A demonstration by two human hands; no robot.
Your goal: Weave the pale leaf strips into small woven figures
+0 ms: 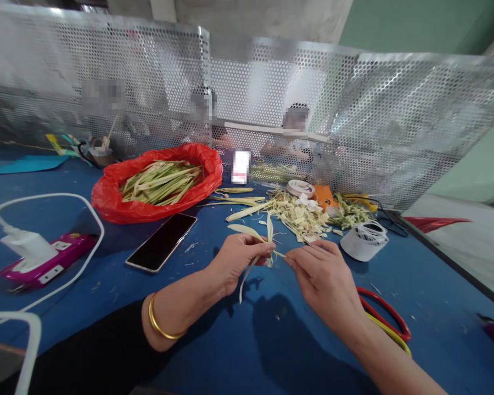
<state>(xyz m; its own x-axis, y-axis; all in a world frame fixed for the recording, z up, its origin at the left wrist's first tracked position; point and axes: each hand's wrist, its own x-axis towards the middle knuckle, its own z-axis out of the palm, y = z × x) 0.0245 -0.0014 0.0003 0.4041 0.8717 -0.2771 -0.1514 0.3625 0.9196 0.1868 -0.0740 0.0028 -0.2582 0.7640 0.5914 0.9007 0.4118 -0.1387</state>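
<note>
Over the near middle of the blue table, my left hand [236,260] pinches a small bundle of pale leaf strips [270,227] between thumb and fingers. Its strips fan out upward and to the left, and one long end hangs below the hand. My right hand [327,280] is closed, its thumb and fingers pinching the tip of a thin strip [280,254] that runs across from the bundle. Both hands are above the table, close together. Just beyond them lies a heap of pale leaf scraps [292,216]. The fingertips partly hide the bundle's centre.
A red plastic bag [111,208] holds long green leaf strips [164,184]. Left lie a phone [162,241] and a purple power strip [61,252] with white cable. Right are a white holder [364,241] and red and yellow loop handles [389,315]. A perforated metal screen [267,71] stands behind.
</note>
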